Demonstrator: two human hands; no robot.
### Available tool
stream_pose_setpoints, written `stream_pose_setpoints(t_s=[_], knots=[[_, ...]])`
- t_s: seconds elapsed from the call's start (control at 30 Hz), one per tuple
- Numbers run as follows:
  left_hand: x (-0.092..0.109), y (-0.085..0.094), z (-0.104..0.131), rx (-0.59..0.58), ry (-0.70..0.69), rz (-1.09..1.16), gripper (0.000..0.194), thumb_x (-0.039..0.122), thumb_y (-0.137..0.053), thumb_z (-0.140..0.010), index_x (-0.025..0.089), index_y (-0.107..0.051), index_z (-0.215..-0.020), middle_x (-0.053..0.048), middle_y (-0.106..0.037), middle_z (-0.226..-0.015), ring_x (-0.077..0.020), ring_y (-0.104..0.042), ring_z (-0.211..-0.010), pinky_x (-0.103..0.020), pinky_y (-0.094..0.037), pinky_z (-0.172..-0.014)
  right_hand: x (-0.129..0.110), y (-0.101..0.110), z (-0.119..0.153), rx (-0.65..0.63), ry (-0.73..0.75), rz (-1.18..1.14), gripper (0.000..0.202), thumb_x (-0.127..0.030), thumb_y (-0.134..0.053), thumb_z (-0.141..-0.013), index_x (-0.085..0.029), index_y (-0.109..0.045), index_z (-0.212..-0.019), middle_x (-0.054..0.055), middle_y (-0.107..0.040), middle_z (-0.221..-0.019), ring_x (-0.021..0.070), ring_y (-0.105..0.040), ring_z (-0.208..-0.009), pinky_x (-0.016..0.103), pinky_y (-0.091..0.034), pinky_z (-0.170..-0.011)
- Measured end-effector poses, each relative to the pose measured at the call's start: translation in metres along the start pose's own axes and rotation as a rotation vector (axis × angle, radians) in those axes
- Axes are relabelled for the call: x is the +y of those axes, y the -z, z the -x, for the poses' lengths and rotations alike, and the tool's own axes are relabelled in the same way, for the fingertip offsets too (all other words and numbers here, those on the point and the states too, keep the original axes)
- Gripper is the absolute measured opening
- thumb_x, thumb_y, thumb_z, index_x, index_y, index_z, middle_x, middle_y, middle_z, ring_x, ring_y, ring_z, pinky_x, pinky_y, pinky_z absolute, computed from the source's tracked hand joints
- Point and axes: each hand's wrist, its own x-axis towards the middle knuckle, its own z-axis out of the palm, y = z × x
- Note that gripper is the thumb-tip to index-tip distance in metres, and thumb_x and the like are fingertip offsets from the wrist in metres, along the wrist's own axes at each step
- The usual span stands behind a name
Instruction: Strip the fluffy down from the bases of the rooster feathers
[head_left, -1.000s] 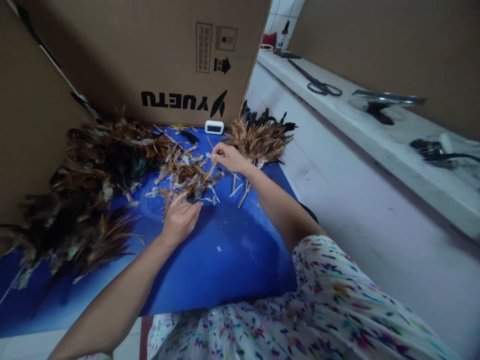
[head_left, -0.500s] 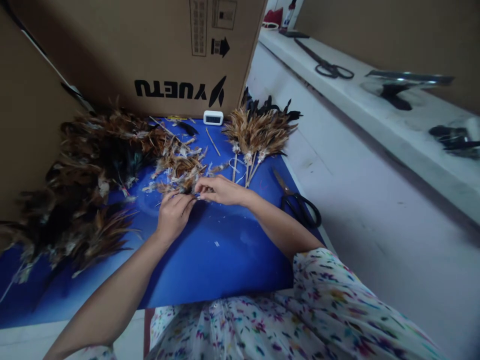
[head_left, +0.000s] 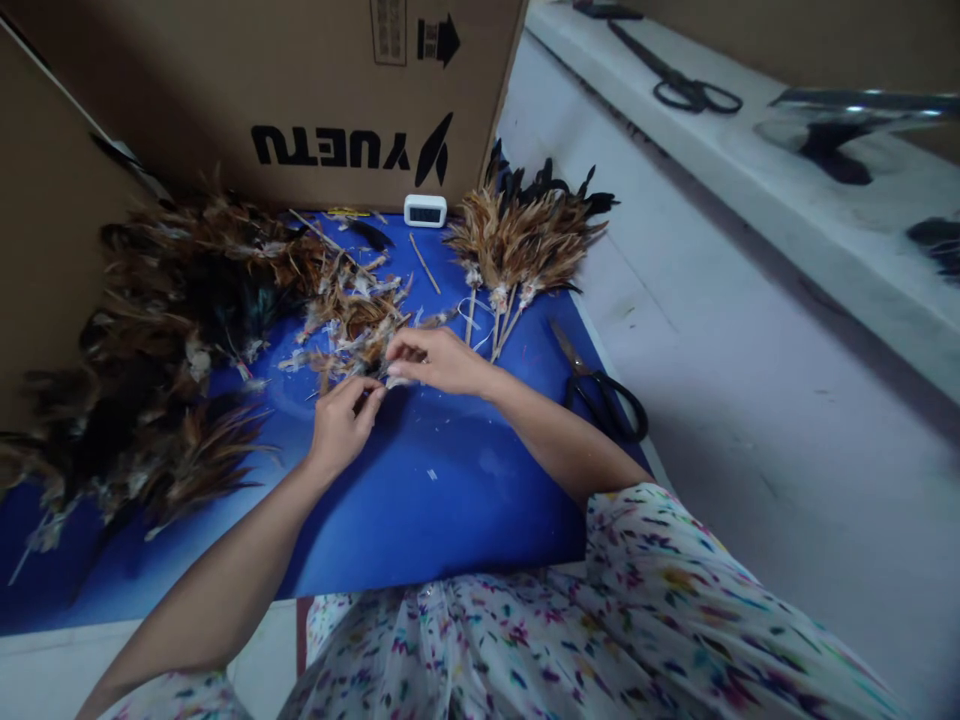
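The bunches to the right of the clock look finished: feathers gathered at the top, sticks bound below. The work between the hands looks partway, with its small tuft not yet joined to any stick that shows. The scraps, nearer the person than the clock and slightly left, and the dark heap, farther left of it, look unworked.

The tuft lies below the clock, just left of it. The right hand appears to pinch it between thumb and fingers. The left hand has its fingertips beside it; whether they grip it, I cannot tell.

Counted: one clock; at least three bunches, their overlap hiding any more; one loose stick just below the clock; two scissors, one pair below and right of the clock, the other on the ledge farther right. The feathers overlap too much to count.
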Motion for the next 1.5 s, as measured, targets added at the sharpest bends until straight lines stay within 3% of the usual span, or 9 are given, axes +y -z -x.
stream_pose_setpoints(t_s=[0.1,0.2,0.27,0.4,0.5,0.63,1.23,1.4,1.5], knots=[[0.004,0.0,0.001,-0.009,0.269,0.306,0.02,0.036,-0.06,-0.09,0.017,-0.063,-0.082,0.005,-0.054,-0.05,-0.0083,-0.049,-0.042,-0.021,-0.039,-0.049,0.004,0.004,-0.003,0.255,-0.039,-0.132,0.015,-0.033,-0.061,-0.088,-0.018,-0.061,-0.091,-0.001,-0.064,-0.083,0.0107,-0.06,-0.075,0.025,-0.048,-0.073],[0.005,-0.002,0.0,0.022,0.433,0.565,0.028,0.043,-0.066,-0.085,0.017,-0.061,-0.076,0.004,-0.053,-0.049,-0.0066,-0.045,-0.038,-0.019,-0.031,-0.04,0.011,0.006,-0.005,0.401,-0.166,-0.27,0.012,-0.031,-0.056,-0.091,-0.019,-0.058,-0.092,-0.001,-0.063,-0.08,0.0095,-0.061,-0.069,0.023,-0.05,-0.066],[0.007,-0.003,-0.001,0.038,0.495,0.674,0.032,0.047,-0.07,-0.08,0.016,-0.061,-0.074,0.004,-0.053,-0.049,-0.0063,-0.044,-0.038,-0.018,-0.029,-0.037,0.014,0.003,-0.005,0.391,-0.269,-0.33,0.006,-0.025,-0.056,-0.089,-0.019,-0.057,-0.091,-0.002,-0.062,-0.074,0.0089,-0.06,-0.062,0.022,-0.05,-0.059],[0.009,-0.004,-0.002,0.056,0.582,0.789,0.036,0.048,-0.077,-0.072,0.016,-0.062,-0.074,0.003,-0.056,-0.055,-0.0057,-0.046,-0.04,-0.017,-0.028,-0.035,0.014,-0.016,-0.001,0.153,-0.365,-0.385,0.007,-0.011,-0.065,-0.077,-0.016,-0.06,-0.079,-0.005,-0.058,-0.059,0.0081,-0.056,-0.055,0.021,-0.049,-0.055],[0.01,-0.004,-0.002,0.049,0.595,0.8,0.036,0.047,-0.079,-0.07,0.015,-0.064,-0.076,0.002,-0.058,-0.058,-0.0053,-0.046,-0.041,-0.017,-0.029,-0.035,0.009,-0.033,0.002,0.068,-0.369,-0.472,0.009,-0.015,-0.07,-0.075,-0.015,-0.063,-0.08,-0.004,-0.061,-0.061,0.0085,-0.057,-0.058,0.022,-0.049,-0.057],[0.01,-0.005,0.0,0.048,0.594,0.78,0.035,0.045,-0.08,-0.069,0.015,-0.066,-0.08,0.001,-0.061,-0.062,-0.0055,-0.048,-0.043,-0.017,-0.031,-0.035,0.01,-0.044,0.002,0.128,-0.343,-0.497,0.017,-0.026,-0.075,-0.074,-0.015,-0.061,-0.074,-0.004,-0.06,-0.06,0.0087,-0.056,-0.056,0.022,-0.046,-0.056],[0.008,-0.005,0.001,-0.004,0.608,0.75,0.036,0.046,-0.082,-0.069,0.015,-0.067,-0.079,0.0,-0.063,-0.062,-0.0062,-0.05,-0.044,-0.017,-0.034,-0.037,0.006,-0.046,0.003,0.118,-0.338,-0.429,0.013,-0.022,-0.065,-0.078,-0.016,-0.057,-0.07,-0.006,-0.054,-0.058,0.0085,-0.05,-0.054,0.023,-0.041,-0.056],[0.008,-0.007,0.001,0.033,0.6,0.763,0.038,0.046,-0.083,-0.066,0.015,-0.065,-0.078,0.001,-0.062,-0.06,-0.0061,-0.049,-0.043,-0.016,-0.034,-0.036,0.014,-0.03,0.001,0.14,-0.155,-0.14,0.006,-0.019,-0.062,-0.079,-0.014,-0.063,-0.083,-0.001,-0.063,-0.073,0.0112,-0.056,-0.066,0.025,-0.044,-0.066],[0.007,-0.008,0.001,0.044,0.589,0.76,0.036,0.044,-0.083,-0.067,0.015,-0.064,-0.076,0.002,-0.06,-0.056,-0.0059,-0.048,-0.043,-0.016,-0.034,-0.037,0.025,-0.004,-0.003,0.21,-0.066,0.229,0.025,-0.007,-0.055,-0.08,-0.015,-0.069,-0.099,0.004,-0.069,-0.095,0.0156,-0.061,-0.085,0.03,-0.047,-0.082]])
